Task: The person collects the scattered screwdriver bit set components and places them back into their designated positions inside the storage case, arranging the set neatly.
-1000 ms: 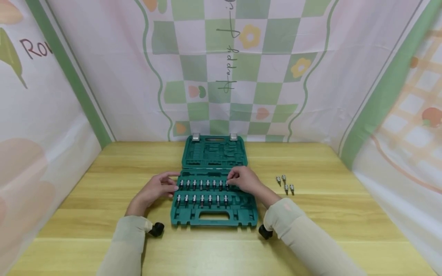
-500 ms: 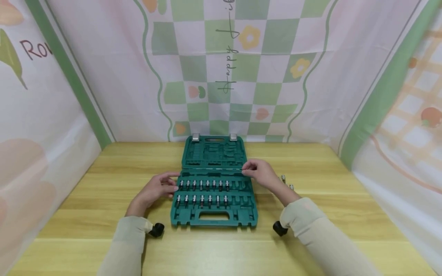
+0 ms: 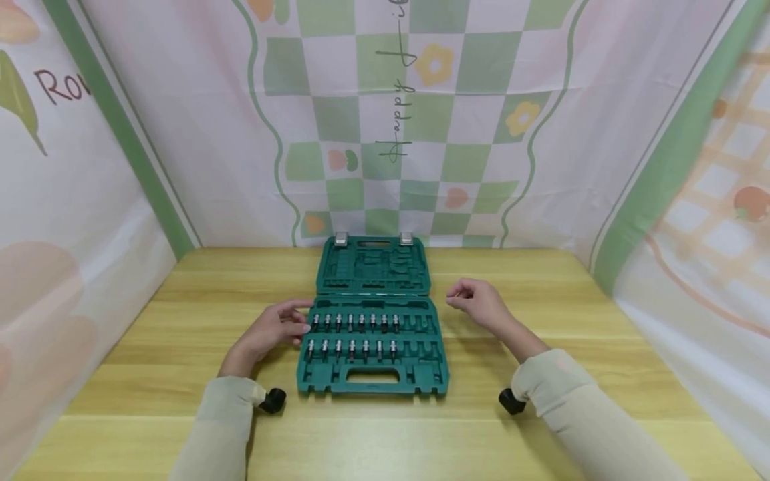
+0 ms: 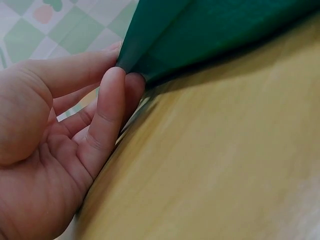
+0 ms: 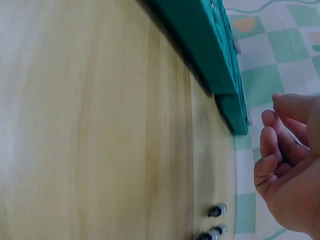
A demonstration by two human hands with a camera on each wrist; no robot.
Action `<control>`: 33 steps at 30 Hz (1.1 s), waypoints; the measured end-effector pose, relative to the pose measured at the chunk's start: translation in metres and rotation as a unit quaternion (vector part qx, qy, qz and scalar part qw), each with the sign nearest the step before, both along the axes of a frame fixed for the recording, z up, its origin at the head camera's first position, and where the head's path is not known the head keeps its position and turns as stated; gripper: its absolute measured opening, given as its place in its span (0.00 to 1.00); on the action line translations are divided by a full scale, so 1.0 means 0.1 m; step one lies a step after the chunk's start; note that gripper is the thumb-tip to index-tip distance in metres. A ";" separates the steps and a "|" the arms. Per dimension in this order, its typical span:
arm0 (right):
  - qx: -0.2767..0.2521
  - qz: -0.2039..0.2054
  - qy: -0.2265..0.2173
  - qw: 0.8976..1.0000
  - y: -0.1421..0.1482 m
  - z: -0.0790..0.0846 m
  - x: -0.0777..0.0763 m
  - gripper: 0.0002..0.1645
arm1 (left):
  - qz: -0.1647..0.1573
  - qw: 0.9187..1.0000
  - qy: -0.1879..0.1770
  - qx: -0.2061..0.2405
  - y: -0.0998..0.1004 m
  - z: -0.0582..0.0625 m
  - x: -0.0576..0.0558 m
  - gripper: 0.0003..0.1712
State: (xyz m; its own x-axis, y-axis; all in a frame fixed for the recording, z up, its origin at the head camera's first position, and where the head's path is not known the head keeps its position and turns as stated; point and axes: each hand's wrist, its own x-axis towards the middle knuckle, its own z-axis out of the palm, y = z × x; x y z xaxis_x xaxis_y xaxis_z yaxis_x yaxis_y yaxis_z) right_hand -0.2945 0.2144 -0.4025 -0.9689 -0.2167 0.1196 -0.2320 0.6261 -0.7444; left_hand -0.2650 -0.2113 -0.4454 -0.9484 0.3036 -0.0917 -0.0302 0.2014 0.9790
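Observation:
An open green plastic case (image 3: pixel 421 382) lies on the table, its lid (image 3: pixel 374 267) folded back. Two rows of metal socket bits (image 3: pixel 361 323) fill its slots from the left; several slots on the right hold none. My left hand (image 3: pixel 265 337) rests against the case's left edge, fingertips (image 4: pixel 111 87) touching the green wall in the left wrist view. To the right of the case my right hand (image 3: pixel 486 308) hovers over the table with loosely bent fingers. Nothing shows between those fingers in the right wrist view. Loose socket bits (image 5: pixel 218 210) lie below that hand there.
The wooden table (image 3: pixel 373 441) runs back to a printed cloth wall (image 3: pixel 385 133), with more cloth at both sides. My right hand and forearm hide the loose bits in the head view. Black wrist cameras (image 3: pixel 273 400) sit at both sleeves.
My right hand has left the right end of the upper bit row and moved right, off the case. A bit it was touching sits in its slot. The left hand stays put.

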 end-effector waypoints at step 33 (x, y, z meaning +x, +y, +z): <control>0.073 -0.066 -0.059 0.993 0.63 -0.04 -0.08 0.11 | -0.001 1.000 -0.006 0.009 0.00 -0.01 -0.01 0.30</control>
State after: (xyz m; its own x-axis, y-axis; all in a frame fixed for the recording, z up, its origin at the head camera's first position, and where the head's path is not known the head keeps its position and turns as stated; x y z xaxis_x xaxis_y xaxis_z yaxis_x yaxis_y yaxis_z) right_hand -0.3023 0.2777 -0.4070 -0.9954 -0.0935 -0.0197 -0.0572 0.7480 -0.6612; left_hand -0.2665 -0.2116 -0.4468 -0.9467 0.3067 -0.0982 -0.0421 0.1845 0.9819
